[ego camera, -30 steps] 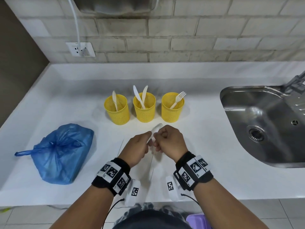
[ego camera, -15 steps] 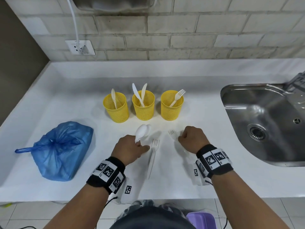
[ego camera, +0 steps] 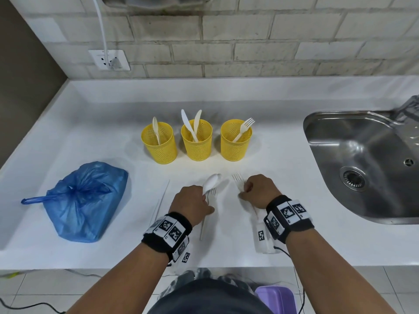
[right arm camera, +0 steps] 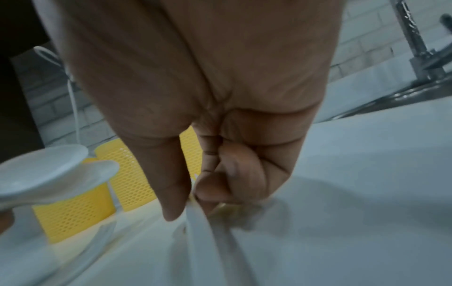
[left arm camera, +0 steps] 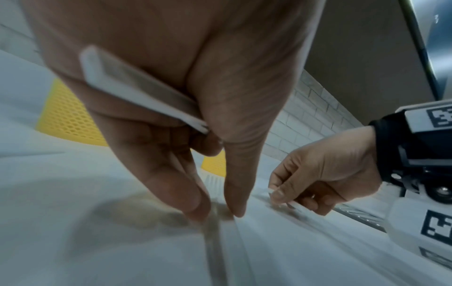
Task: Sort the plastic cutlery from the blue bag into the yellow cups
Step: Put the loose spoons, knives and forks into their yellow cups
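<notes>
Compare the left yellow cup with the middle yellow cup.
The left cup holds one piece of white cutlery, which looks like a spoon; the middle cup holds two knives. The spoon stands nearly upright, while the two knives cross and lean apart. The left cup sits nearest the blue bag; the middle cup has a cup on each side. Both are yellow mesh cups, upright on the white counter.
</notes>
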`<control>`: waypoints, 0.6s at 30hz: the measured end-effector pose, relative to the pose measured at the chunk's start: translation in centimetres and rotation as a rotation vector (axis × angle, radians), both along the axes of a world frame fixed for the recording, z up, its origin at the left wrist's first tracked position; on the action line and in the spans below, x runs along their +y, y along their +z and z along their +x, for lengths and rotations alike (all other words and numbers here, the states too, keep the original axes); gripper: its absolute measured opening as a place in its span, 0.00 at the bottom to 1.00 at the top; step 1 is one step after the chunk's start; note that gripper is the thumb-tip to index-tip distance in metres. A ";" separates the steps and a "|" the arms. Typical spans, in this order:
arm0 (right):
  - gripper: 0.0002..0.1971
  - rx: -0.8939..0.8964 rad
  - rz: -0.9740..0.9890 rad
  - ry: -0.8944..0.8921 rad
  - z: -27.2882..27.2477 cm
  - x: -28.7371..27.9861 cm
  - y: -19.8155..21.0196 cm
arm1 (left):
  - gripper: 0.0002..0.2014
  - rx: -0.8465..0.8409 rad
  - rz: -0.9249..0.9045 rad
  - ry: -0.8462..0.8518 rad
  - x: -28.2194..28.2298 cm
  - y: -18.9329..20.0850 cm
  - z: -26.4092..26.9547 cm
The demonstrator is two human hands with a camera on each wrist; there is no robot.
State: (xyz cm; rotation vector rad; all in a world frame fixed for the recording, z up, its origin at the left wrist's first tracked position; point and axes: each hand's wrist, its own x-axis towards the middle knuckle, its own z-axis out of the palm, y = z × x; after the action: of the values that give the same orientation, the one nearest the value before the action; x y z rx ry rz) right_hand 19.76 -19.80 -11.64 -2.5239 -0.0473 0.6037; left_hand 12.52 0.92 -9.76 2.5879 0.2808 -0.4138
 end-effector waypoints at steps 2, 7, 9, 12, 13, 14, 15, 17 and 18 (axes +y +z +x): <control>0.13 -0.011 0.078 -0.035 -0.3 -0.2 0.1 | 0.15 0.012 -0.032 0.012 -0.3 -0.3 0.0; 0.12 0.071 0.324 -0.100 -1.2 0.3 -0.5 | 0.11 0.026 -0.218 0.107 0.5 -0.6 0.4; 0.12 0.126 0.449 -0.116 -1.7 0.5 -0.7 | 0.14 0.000 -0.340 0.128 1.0 -0.5 0.4; 0.12 0.173 0.579 -0.162 -2.4 1.1 -0.6 | 0.21 -0.027 -0.582 0.208 1.0 0.1 0.0; 0.12 0.183 0.619 -0.190 -2.7 1.3 -0.4 | 0.23 -0.035 -0.635 0.224 0.8 0.1 -0.1; 0.11 0.192 0.659 -0.223 -3.0 1.4 -0.3 | 0.23 -0.039 -0.684 0.240 0.7 0.1 -0.3; 0.11 0.196 0.695 -0.253 -3.3 1.6 -0.2 | 0.22 -0.042 -0.746 0.262 0.6 0.1 -0.4; 0.10 0.188 0.773 -0.291 -3.7 2.2 0.1 | 0.22 -0.039 -0.890 0.320 0.5 0.0 -0.6; 0.09 0.184 0.812 -0.303 -3.9 2.5 0.2 | 0.22 -0.030 -0.946 0.342 0.5 0.0 -0.8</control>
State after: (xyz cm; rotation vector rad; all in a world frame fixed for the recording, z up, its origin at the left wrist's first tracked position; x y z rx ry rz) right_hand 15.87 -17.35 -11.45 -1.6446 0.1310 0.5449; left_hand 11.76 1.42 -9.74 1.5839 0.3898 -0.2819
